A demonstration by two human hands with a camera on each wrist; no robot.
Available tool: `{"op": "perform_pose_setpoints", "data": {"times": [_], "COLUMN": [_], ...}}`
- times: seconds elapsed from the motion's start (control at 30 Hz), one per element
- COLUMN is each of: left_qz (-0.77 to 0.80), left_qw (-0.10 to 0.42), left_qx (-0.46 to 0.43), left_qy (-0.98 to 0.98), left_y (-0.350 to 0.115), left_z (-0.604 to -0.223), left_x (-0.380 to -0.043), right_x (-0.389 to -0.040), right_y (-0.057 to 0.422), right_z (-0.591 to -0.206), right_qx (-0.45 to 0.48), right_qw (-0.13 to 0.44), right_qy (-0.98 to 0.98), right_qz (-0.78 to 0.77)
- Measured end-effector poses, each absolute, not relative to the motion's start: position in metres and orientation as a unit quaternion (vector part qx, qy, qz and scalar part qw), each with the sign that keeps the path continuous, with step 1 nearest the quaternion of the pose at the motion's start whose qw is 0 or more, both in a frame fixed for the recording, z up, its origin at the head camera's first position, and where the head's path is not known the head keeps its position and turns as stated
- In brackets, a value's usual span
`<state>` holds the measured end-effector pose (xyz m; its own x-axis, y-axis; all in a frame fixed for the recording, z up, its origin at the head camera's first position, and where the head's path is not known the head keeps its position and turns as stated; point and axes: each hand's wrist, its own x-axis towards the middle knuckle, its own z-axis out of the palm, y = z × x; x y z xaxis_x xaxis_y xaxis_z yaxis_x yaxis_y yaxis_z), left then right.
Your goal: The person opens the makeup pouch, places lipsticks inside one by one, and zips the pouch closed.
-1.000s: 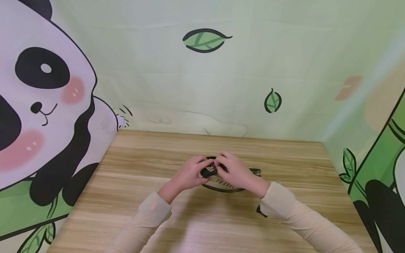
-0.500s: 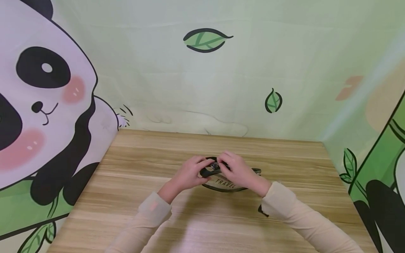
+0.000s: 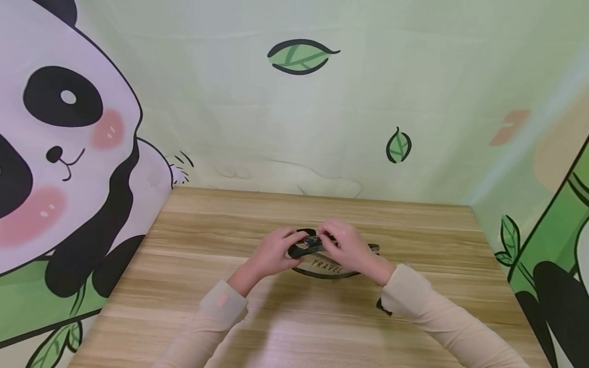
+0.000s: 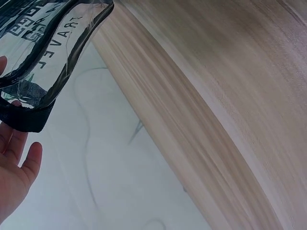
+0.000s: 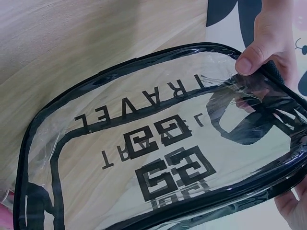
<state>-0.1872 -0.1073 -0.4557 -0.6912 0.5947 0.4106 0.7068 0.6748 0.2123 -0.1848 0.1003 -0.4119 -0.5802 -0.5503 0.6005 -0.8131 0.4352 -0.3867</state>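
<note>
A clear plastic travel bag with black trim and "TRAVEL" lettering stands over the wooden table. My left hand grips its left end, the thumb on one side and fingers on the other. The left wrist view has that hand at a black corner of the bag. Curled fingers of my right hand pinch the top edge; what exactly sits between them is hidden. From the right wrist view, the clear panel of the bag shows printed square patterns and a dark looped band near the left hand's end.
A small black object shows beside the right cuff on the wooden table. Behind the table's far edge hangs a pale green backdrop printed with leaves and a panda. Something pink is at the right wrist view's lower left.
My right hand has shifted slightly right along the bag's top edge, away from the left hand. More of the dark top between the hands shows. The left hand keeps its grip.
</note>
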Motion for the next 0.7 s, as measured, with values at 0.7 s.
{"op": "perform_pose_setpoints", "data": {"times": [0.7], "left_qz": [-0.167], "left_qw": [0.163], "left_qx": [-0.347], "left_qy": [-0.908], "left_y": [-0.1086], "left_z": [-0.4587], "left_x": [-0.1874], "right_x": [-0.1866], "right_y": [0.1095], "right_z": [-0.4175], "right_qx": [0.4], "right_qw": [0.268], "right_qy": [-0.807], "right_qz": [0.344]}}
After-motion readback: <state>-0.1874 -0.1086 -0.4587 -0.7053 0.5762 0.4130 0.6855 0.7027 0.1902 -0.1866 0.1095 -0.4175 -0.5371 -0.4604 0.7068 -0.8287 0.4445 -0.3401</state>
